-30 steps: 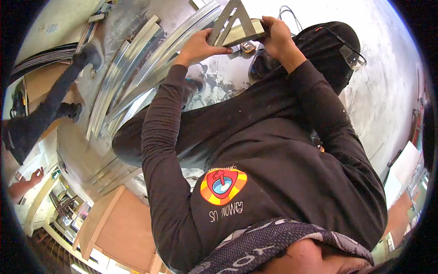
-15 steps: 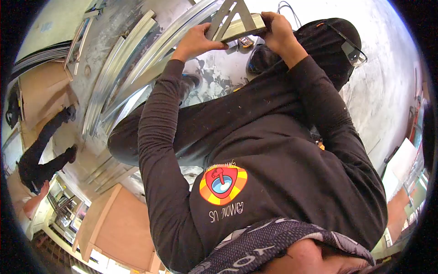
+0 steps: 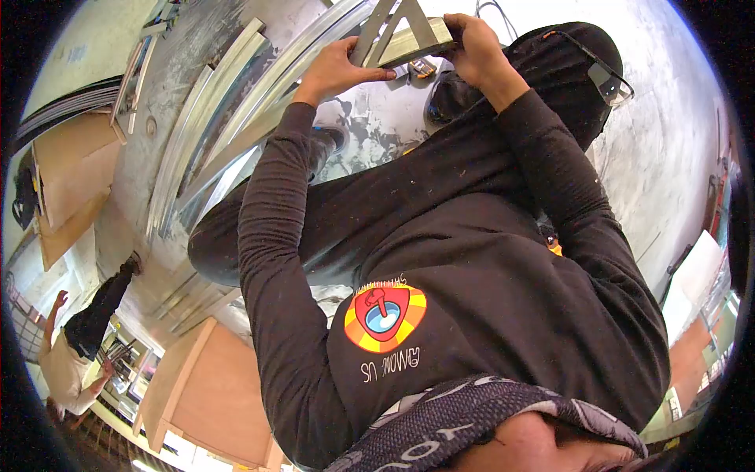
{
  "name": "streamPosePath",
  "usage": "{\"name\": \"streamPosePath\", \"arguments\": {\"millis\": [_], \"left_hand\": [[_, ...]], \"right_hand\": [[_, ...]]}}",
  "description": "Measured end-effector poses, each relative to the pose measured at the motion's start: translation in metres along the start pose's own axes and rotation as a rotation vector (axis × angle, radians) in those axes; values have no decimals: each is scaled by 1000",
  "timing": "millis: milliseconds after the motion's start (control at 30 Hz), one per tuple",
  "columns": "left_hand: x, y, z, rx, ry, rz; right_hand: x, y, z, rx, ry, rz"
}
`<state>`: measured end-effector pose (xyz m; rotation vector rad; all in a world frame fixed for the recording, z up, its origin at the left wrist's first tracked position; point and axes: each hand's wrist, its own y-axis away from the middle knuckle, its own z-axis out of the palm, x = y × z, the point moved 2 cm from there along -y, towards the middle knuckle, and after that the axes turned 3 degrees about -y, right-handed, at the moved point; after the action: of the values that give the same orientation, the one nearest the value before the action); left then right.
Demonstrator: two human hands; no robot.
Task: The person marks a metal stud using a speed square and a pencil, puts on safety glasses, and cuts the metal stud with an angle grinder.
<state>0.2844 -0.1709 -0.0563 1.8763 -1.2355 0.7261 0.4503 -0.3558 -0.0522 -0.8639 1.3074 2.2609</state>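
Beyond my knees, both hands are on a short, pale block [image 3: 415, 43], which looks like wood, with a grey triangular metal frame [image 3: 425, 31] against it. My left hand [image 3: 340, 74] is closed at the frame's left corner, its thumb stretched along the lower edge. My right hand [image 3: 478, 53] grips the block's right end, its fingertips partly hidden behind it. The top of the frame is cut off by the picture edge. A small yellow-and-black tape measure [image 3: 423, 69] lies on the floor just below the block.
Long metal profiles [image 3: 236, 118] lie on the floor to my left. Glasses [image 3: 612, 85] rest by my right knee. A wooden cabinet [image 3: 208, 393] stands at lower left, and another person [image 3: 86, 330] is on the far left. A cable [image 3: 499, 14] lies beyond my right hand.
The other person on the left has moved lower in view, now with more of the upper body showing. My hands, the block and the frame have shifted slightly left.
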Motion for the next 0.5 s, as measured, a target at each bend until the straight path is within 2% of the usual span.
{"name": "streamPosePath", "arguments": {"millis": [100, 400, 467, 500], "left_hand": [[7, 2, -2, -20, 28, -31], [3, 1, -1, 26, 5, 4], [-13, 0, 5, 52, -4, 17], [-18, -3, 6, 72, -15, 31]], "right_hand": [[9, -19, -16, -54, -44, 24], [-1, 1, -2, 21, 2, 6], [-1, -27, -31, 22, 296, -207], [-15, -1, -18, 94, 602, -523]]}}
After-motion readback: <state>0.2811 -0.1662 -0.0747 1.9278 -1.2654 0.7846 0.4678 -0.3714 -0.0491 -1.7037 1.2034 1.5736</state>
